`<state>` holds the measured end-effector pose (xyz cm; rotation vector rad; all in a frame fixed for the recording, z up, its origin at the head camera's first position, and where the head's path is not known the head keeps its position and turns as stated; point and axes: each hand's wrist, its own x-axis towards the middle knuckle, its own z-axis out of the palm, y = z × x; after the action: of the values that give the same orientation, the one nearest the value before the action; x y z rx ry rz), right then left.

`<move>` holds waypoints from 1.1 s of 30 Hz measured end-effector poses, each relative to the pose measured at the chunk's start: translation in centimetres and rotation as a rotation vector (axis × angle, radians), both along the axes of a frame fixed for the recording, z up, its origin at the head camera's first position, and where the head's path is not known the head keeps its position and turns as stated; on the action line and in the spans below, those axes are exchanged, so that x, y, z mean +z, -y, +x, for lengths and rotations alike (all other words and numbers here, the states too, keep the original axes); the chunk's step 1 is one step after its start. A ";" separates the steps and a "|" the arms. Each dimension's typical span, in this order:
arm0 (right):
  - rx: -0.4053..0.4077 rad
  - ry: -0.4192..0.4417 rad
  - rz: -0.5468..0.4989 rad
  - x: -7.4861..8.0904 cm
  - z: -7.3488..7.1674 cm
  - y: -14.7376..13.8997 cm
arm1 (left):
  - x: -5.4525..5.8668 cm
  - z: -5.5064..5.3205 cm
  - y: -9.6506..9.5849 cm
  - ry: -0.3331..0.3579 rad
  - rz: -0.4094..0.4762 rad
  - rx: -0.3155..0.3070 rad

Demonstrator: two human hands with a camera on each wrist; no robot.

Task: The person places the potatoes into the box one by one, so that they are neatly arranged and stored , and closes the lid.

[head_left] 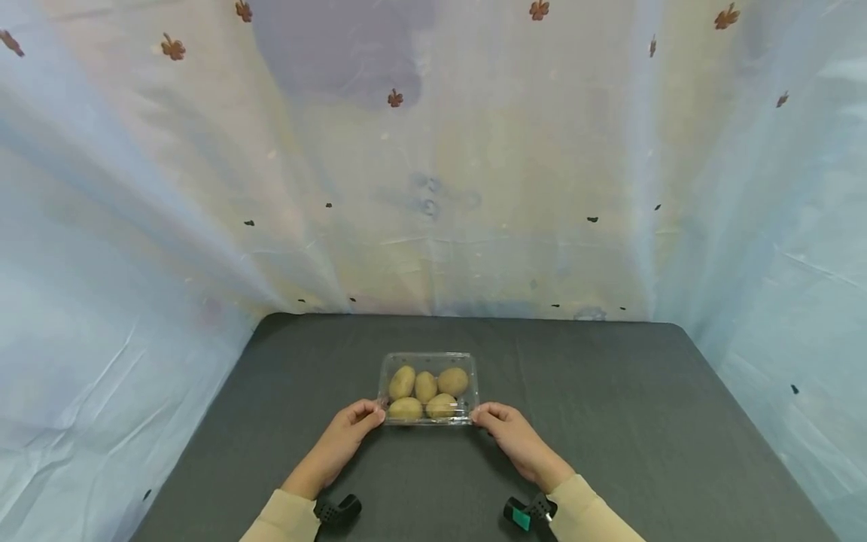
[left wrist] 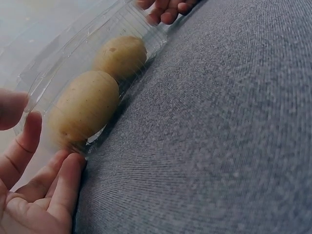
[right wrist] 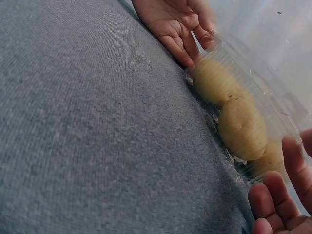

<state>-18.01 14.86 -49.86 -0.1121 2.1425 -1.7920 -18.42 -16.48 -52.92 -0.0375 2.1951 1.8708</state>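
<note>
On the dark cloth-covered table sits a clear plastic box [head_left: 428, 422] with several potatoes [head_left: 452, 382] inside, in two rows. My left hand [head_left: 342, 436] pinches the box's near left corner between thumb and fingers. At the near right corner, my right hand [head_left: 518, 443] grips the rim in the same way. Two potatoes [left wrist: 87, 105] show through the near wall in the left wrist view, close to the left fingertips. From the right wrist, the potatoes [right wrist: 242, 127] appear behind the ribbed wall, with a hand at each end.
Grey-black cloth [head_left: 623, 421] covers the table around the box. A pale curtain [head_left: 515, 165] with brown leaf shapes and small dark marks hangs behind and at both sides. Black wrist bands [head_left: 339, 510] are worn beside the cream sleeves [head_left: 287, 516].
</note>
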 end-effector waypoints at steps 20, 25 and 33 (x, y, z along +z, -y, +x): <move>-0.015 -0.036 0.108 -0.1 -0.3 -1.4 | -0.4 -0.4 0.0 -0.020 -0.022 0.000; -0.097 -0.365 0.450 0.8 -0.4 -2.4 | 0.9 -0.2 0.2 -0.217 -0.212 -0.005; -0.134 -0.843 1.025 0.3 -1.2 -3.7 | 2.0 0.4 0.6 -0.493 -0.744 -0.042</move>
<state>-19.19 18.59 -49.53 -0.5310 3.4320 -0.4715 -18.04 -17.07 -50.94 0.3622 3.0722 1.0070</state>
